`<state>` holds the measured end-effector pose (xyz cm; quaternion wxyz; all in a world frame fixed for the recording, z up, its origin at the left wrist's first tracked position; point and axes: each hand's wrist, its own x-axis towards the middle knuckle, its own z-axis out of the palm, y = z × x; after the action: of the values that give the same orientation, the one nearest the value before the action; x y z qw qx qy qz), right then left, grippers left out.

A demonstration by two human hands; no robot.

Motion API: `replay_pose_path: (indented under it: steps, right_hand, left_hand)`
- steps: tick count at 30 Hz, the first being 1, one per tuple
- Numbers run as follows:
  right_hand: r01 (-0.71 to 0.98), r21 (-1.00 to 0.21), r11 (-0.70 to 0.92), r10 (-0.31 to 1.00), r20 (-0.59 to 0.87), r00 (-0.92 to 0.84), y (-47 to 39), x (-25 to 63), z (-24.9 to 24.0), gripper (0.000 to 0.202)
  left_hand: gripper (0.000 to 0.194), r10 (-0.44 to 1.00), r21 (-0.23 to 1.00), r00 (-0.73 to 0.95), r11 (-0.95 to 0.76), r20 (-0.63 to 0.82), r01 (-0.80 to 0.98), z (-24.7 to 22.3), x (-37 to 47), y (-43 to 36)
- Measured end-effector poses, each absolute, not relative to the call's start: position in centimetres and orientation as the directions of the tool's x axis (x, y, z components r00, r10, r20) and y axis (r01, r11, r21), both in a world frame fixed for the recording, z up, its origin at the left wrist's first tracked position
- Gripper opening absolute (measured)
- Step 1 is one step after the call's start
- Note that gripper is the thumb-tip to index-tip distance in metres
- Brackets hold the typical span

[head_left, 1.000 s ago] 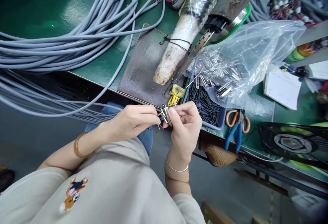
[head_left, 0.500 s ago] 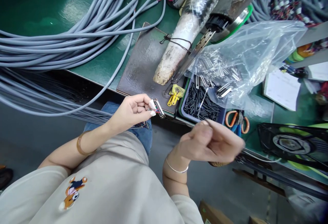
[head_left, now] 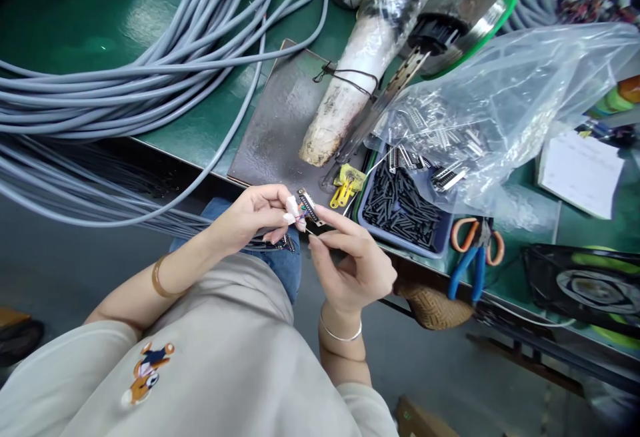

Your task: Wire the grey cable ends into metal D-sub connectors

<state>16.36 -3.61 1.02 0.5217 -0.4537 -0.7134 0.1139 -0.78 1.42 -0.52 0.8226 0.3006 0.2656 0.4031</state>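
My left hand (head_left: 245,219) is closed in a pinch on a D-sub connector (head_left: 311,207) with thin coloured wires at its back. White covers sit on some of its fingertips. Close beside it, my right hand (head_left: 356,267) pinches a thin silvery strand that looks like solder wire (head_left: 373,169). The strand passes behind the right hand, and its end points at the connector's wires; whether it touches them I cannot tell. Above the hands, a soldering iron (head_left: 385,100) with a perforated metal sleeve slants down beside a plastic-wrapped white tube (head_left: 345,83).
A blue tray (head_left: 440,247) of short black tubes stands right of the hands, partly under a clear bag (head_left: 520,103) of connectors. Orange-and-blue pliers (head_left: 475,250), a yellow clip (head_left: 346,187) and a black fan (head_left: 585,283) lie nearby. Grey cables (head_left: 165,83) cover the left.
My right hand has moved left from beside the tray to the connector, bringing the strand with it. My left hand stays nearly in place; the view has shifted slightly.
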Motion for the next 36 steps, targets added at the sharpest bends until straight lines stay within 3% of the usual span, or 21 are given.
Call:
replay_pose_path:
  steps: [4,9,14,22,27,36]
  right_hand:
    - [0.507,-0.645,0.571,0.759,0.65,-0.029,-3.4,16.5,0.9,0.018]
    - [0.518,-0.641,0.566,0.747,0.664,0.005,-3.4,17.1,0.5,0.018]
    - [0.536,-0.617,0.576,0.757,0.65,-0.066,-3.6,16.8,0.8,0.019]
    - [0.591,-0.529,0.609,0.745,0.637,-0.198,-3.4,16.1,1.1,0.019]
    - [0.68,-0.46,0.57,0.732,0.66,-0.167,-3.1,16.3,0.6,0.021]
    - [0.648,-0.622,0.439,0.747,0.654,0.121,-2.4,17.1,-0.2,0.017]
  left_hand:
    - [0.003,0.82,0.649,0.541,0.516,-0.185,-0.559,-0.6,-0.8,1.5]
    - [0.002,0.814,0.633,0.546,0.531,-0.197,-0.563,-0.6,-1.0,1.5]
    - [0.006,0.821,0.668,0.537,0.512,-0.196,-0.54,-0.5,-0.9,1.4]
    - [0.028,0.847,0.798,0.489,0.437,-0.209,-0.416,-0.2,-0.7,0.9]
    - [0.031,0.869,0.827,0.43,0.418,-0.244,-0.376,0.2,-0.4,0.7]
    - [0.026,0.93,0.893,0.303,0.308,-0.209,-0.329,1.2,0.0,0.5]
